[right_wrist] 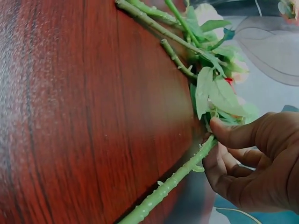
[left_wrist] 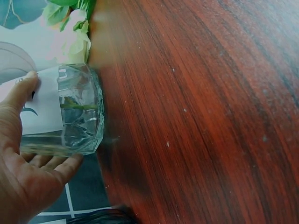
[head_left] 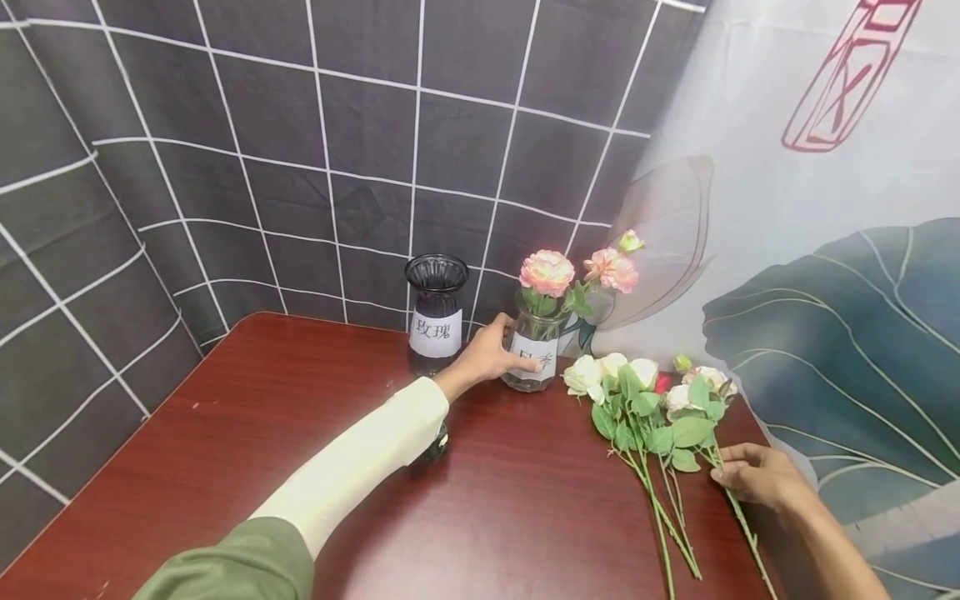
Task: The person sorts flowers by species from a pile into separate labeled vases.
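Beside the clear vase (head_left: 543, 345), dark vase (head_left: 437, 321)

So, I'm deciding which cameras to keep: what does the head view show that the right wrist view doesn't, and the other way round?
Only the head view: the dark vase, the clear vase and the left hand gripping it.

Only the right wrist view: the small bumps along the held stem, seen close up.

Both: the right hand pinching that stem, pale flowers and the red table.
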`<state>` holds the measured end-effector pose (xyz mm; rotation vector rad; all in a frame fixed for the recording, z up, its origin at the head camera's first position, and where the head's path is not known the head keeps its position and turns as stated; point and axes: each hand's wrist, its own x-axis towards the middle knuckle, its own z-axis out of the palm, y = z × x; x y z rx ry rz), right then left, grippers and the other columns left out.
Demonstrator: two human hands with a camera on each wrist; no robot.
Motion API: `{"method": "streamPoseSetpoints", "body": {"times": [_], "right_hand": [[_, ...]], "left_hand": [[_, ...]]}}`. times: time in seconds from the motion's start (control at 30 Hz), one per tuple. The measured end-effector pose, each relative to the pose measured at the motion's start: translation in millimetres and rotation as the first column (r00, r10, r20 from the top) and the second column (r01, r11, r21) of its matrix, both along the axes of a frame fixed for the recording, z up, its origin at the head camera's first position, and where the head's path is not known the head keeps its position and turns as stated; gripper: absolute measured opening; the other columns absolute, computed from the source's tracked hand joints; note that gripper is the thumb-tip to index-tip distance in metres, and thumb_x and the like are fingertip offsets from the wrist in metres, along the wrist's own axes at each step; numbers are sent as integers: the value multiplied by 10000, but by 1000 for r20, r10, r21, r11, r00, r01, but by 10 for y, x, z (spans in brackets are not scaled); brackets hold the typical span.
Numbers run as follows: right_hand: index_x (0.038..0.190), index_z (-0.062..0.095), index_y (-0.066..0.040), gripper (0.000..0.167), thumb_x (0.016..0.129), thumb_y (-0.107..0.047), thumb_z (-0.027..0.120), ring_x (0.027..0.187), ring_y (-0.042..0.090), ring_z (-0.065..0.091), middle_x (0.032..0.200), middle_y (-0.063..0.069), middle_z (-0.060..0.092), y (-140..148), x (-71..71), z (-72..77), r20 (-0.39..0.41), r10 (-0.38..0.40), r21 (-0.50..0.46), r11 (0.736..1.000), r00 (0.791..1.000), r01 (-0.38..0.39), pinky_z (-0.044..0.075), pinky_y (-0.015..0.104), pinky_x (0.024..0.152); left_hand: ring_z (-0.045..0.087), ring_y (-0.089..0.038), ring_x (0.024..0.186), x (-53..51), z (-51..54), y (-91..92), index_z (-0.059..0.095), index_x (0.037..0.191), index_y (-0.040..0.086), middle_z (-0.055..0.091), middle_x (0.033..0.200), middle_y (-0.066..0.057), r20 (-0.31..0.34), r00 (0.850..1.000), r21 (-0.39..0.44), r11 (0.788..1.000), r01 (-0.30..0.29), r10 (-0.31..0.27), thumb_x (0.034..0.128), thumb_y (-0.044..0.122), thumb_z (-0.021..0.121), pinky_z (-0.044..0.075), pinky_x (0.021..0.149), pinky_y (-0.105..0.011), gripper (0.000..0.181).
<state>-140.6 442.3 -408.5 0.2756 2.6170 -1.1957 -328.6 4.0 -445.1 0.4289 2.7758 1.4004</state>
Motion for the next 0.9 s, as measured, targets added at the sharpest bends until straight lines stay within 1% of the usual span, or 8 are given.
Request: {"method": "streamPoseSetpoints", "body": {"times": [0.07, 0.1, 0.27, 0.57, 0.63, 0.67, 0.77, 0.9], "right_hand": [[1339, 548, 268, 471, 1058, -65, 725, 807, 48, 718, 934, -46, 780, 4, 4, 21, -7, -6, -6, 1000, 1000, 6, 650, 250, 747], [1349, 544, 265, 482, 1062, -77, 725, 811, 42, 714, 935, -47, 781, 6, 7, 33, -11, -11, -2, 1000, 1000, 11, 649, 250, 748], [1392, 561, 227, 537, 1070, -156, 756, 812, 32, 694, 938, -48, 783, 16, 9, 99, -43, -48, 53, 997, 998, 50, 632, 258, 727], [1424, 608, 205, 596, 1064, -231, 797, 814, -49, 615, 958, -116, 781, 27, -11, 251, -169, -118, 108, 985, 979, 137, 555, 211, 706], [1430, 613, 199, 610, 1066, -254, 802, 812, -76, 616, 946, -152, 780, 19, -13, 281, -187, -139, 95, 983, 972, 159, 554, 194, 703], [1432, 612, 200, 614, 1066, -255, 804, 807, -82, 625, 934, -168, 781, 12, -16, 293, -194, -152, 77, 982, 969, 170, 563, 191, 700], [1457, 600, 192, 642, 1072, -281, 800, 800, -115, 638, 890, -273, 757, -6, -22, 324, -212, -177, 47, 981, 961, 191, 562, 167, 697], [1459, 612, 174, 676, 1072, -347, 797, 797, -140, 638, 854, -362, 707, 2, -25, 363, -246, -173, 59, 979, 954, 193, 551, 141, 692]], "left_hand": [[724, -278, 1287, 16, 13, -1, 567, 1488, 133, 753, 1417, -143, 8, 1000, 1, 1000, -2, 2, 709, 523, 1072, 602, 1109, -453, 1007], [727, -252, 1271, -52, -39, 3, 571, 1484, 156, 759, 1406, -117, 11, 1000, 9, 1000, 3, -3, 708, 518, 1074, 605, 1095, -440, 993], [733, -267, 1270, -86, -86, 2, 576, 1476, 157, 759, 1408, -131, 2, 1000, 13, 1000, 11, -11, 695, 540, 1076, 613, 1086, -448, 1004], [744, -261, 1233, -120, -145, -2, 567, 1481, 169, 776, 1365, -116, -17, 1000, 12, 1000, 3, -3, 693, 547, 1073, 629, 1036, -441, 1010], [738, -291, 1252, -41, -49, -9, 567, 1481, 142, 763, 1384, -150, 8, 1000, 17, 1000, 12, -12, 714, 527, 1071, 622, 1067, -466, 995], [742, -279, 1213, -40, -52, -21, 576, 1446, 143, 771, 1348, -147, -16, 1000, 21, 1000, 14, -13, 704, 570, 1065, 625, 1038, -449, 986], [731, -318, 1244, 166, 166, -41, 567, 1451, 103, 756, 1360, -179, 16, 1000, 47, 999, 22, -23, 760, 503, 1052, 605, 1104, -485, 934], [732, -312, 1241, 203, 200, -33, 566, 1449, 91, 761, 1347, -171, 7, 1000, 27, 1000, 13, -13, 755, 476, 1059, 598, 1119, -493, 934]]}}
